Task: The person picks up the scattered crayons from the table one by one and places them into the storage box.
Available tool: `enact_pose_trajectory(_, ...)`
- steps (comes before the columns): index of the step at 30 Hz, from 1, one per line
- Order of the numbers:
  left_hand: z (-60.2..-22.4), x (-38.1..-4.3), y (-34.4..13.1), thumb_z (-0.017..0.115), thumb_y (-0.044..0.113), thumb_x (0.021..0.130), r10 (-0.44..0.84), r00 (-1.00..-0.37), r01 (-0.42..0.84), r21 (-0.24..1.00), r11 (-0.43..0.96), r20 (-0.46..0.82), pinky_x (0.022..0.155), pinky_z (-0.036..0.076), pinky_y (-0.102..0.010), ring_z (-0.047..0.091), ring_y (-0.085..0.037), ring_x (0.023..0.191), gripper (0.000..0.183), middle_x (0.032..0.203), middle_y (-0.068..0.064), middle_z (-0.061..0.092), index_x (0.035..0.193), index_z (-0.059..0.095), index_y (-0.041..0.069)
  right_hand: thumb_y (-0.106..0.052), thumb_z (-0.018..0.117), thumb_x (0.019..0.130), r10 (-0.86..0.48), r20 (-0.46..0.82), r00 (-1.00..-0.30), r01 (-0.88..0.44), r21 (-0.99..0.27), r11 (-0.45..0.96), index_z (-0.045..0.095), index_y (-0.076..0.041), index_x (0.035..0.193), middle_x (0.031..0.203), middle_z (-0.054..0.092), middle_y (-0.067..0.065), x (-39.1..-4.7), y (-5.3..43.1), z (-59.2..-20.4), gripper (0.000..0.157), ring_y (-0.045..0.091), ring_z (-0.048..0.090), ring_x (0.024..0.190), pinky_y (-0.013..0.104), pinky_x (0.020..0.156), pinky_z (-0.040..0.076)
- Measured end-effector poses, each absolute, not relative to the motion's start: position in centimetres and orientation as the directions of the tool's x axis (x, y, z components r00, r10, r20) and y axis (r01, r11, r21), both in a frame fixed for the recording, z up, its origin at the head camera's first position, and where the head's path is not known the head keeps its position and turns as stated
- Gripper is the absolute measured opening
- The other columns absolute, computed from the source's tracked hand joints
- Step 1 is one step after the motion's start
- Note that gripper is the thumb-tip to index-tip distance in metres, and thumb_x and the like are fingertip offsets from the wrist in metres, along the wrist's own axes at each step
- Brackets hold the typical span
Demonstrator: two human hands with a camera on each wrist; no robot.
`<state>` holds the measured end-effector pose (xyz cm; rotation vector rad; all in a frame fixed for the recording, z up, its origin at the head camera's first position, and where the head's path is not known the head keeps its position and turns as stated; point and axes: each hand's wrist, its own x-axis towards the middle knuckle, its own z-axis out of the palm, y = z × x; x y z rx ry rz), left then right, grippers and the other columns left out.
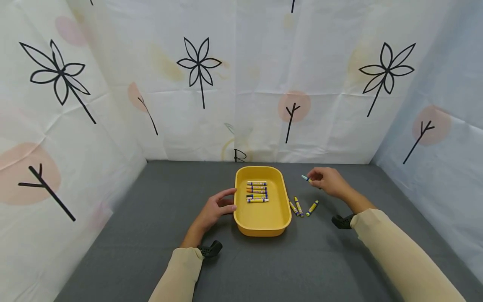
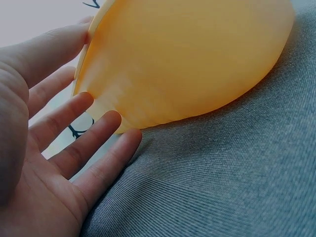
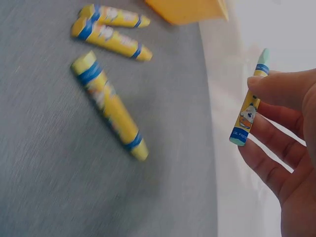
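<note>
A pale green oil pastel [image 3: 247, 111] in a yellow and blue wrapper is pinched between the thumb and fingers of my right hand [image 1: 329, 182]. That hand holds it up to the right of a yellow tray [image 1: 262, 220]. My left hand [image 1: 214, 210] is at the tray's left side. Its relaxed, spread fingertips [image 2: 112, 120] touch the outer wall, and the thumb lies at the rim. Inside the tray, several oil pastels [image 1: 258, 200] lie side by side in a row. On the table, three more lie near the tray's right side, the nearest to my hand being a yellow-green pastel [image 3: 112, 108].
Grey cloth covers the table [image 1: 151, 251]. White curtains [image 1: 256, 84] with leaf and twig drawings enclose the back and both sides. Two loose pastels [image 3: 116, 40] lie close together by the tray's right wall. Black wrist cameras [image 1: 211, 249] sit on both forearms.
</note>
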<state>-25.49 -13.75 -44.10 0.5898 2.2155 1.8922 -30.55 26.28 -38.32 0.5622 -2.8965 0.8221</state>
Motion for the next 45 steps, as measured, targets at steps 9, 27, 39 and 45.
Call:
enact_pose_trajectory(9, -43.9, -25.5, -13.6, 0.065, 0.007, 0.093, 0.404, -0.908, 0.176, 0.976, 0.127, 0.111, 0.098, 0.046, -0.044, 0.05, -0.039, 0.123, 0.059, 0.148, -0.02, 0.041, 0.146, 0.041, -0.001, -0.008, 0.064, 0.094, -0.35, 0.19, -0.917, -0.395, -0.545, 0.74, 0.066, -0.002, 0.112, 0.1, 0.065, 0.011, -31.4, 23.4, -36.9, 0.019, 0.027, 0.061, 0.088, 0.039, 0.07, 0.053)
enact_pose_trajectory(27, -43.9, -25.4, -13.6, 0.065, 0.009, 0.094, 0.408, -0.907, 0.176, 0.976, 0.132, 0.109, 0.1, 0.044, -0.044, 0.05, -0.038, 0.124, 0.058, 0.148, -0.02, 0.041, 0.146, 0.042, 0.002, -0.006, 0.069, 0.09, -0.457, 0.169, -0.874, -0.471, -0.53, 0.705, 0.068, -0.003, 0.109, 0.094, 0.065, 0.006, -33.1, 16.8, -36.7, 0.019, 0.022, 0.06, 0.085, 0.036, 0.072, 0.052)
enact_pose_trajectory(39, -43.8, -25.4, -13.8, 0.065, 0.007, 0.093, 0.409, -0.907, 0.164, 0.979, 0.121, 0.101, 0.098, 0.046, -0.044, 0.05, -0.039, 0.124, 0.058, 0.148, -0.02, 0.04, 0.146, 0.041, 0.0, -0.008, 0.069, 0.09, -0.559, 0.035, -0.828, -0.486, -0.543, 0.685, 0.071, -0.006, 0.105, 0.092, 0.066, 0.0, -33.5, 12.5, -37.4, 0.015, 0.017, 0.059, 0.083, 0.033, 0.075, 0.052)
enact_pose_trajectory(45, -43.9, -25.5, -13.9, 0.064, 0.006, 0.094, 0.419, -0.902, 0.168, 0.979, 0.119, 0.104, 0.097, 0.047, -0.043, 0.051, -0.038, 0.124, 0.058, 0.148, -0.02, 0.04, 0.146, 0.04, 0.0, -0.007, 0.073, 0.087, -0.622, -0.085, -0.779, -0.515, -0.479, 0.711, 0.072, -0.012, 0.096, 0.087, 0.063, -0.003, -34.0, 11.0, -37.6, 0.01, 0.015, 0.055, 0.081, 0.031, 0.078, 0.049)
